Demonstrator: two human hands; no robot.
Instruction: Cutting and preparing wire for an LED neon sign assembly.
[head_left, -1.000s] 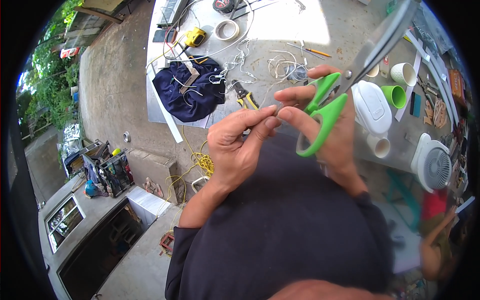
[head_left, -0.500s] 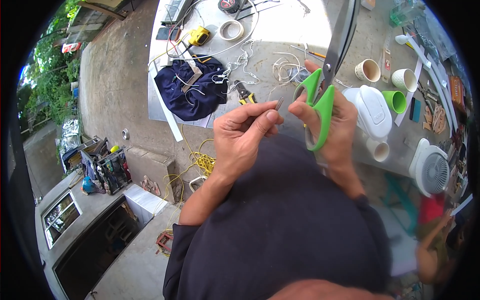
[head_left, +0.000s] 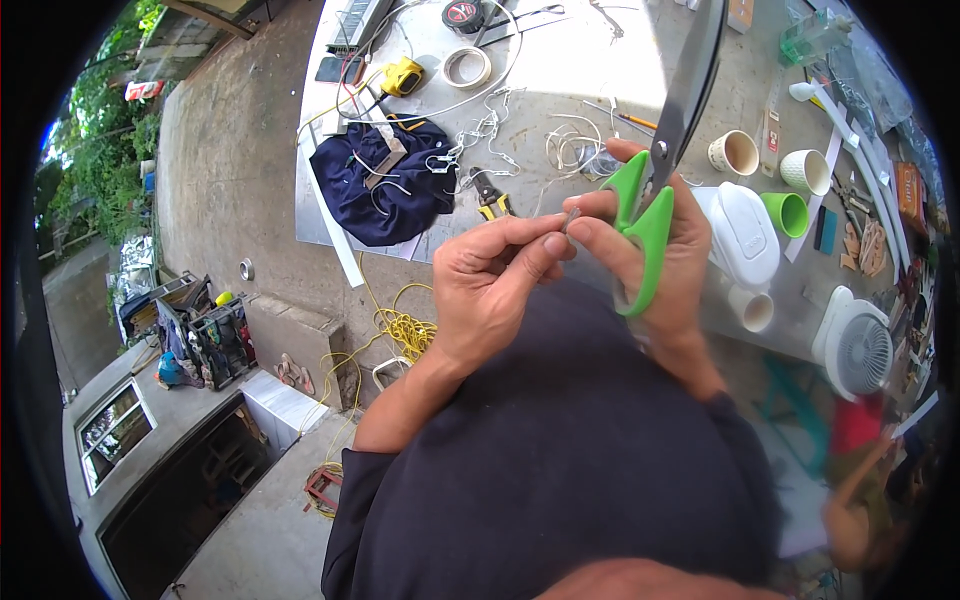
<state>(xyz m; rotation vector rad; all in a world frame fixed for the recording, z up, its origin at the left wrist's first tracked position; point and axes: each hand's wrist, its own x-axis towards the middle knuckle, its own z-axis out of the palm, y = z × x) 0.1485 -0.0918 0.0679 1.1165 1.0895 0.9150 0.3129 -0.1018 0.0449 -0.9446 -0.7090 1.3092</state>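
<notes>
My left hand [head_left: 487, 290] is closed in a pinch on a small, thin greyish piece [head_left: 571, 217], too small to name surely. The thumb and a fingertip of my right hand [head_left: 680, 290] meet the same piece from the other side. Lying across that right hand are scissors with green handles [head_left: 652, 240], their long dark blades pointing up and away. Just beyond my left fingers, wire strippers [head_left: 490, 196] with yellow and black grips rest on the metal table [head_left: 560, 90]. A loose coil of white wire [head_left: 572, 142] lies beyond my right fingers.
Dark blue cloth [head_left: 350, 205], a tape roll [head_left: 467, 68] and a tape measure [head_left: 462, 14] occupy the table's left. On the right are a white lidded container [head_left: 742, 235], a green cup [head_left: 786, 213] and a small fan [head_left: 862, 350]. Yellow cord [head_left: 405, 330] lies on the floor.
My right thumb and fingertip have closed in on the small piece, and the gap between my hands has gone. My left fingers have shifted slightly right; the scissors remain in my right hand.
</notes>
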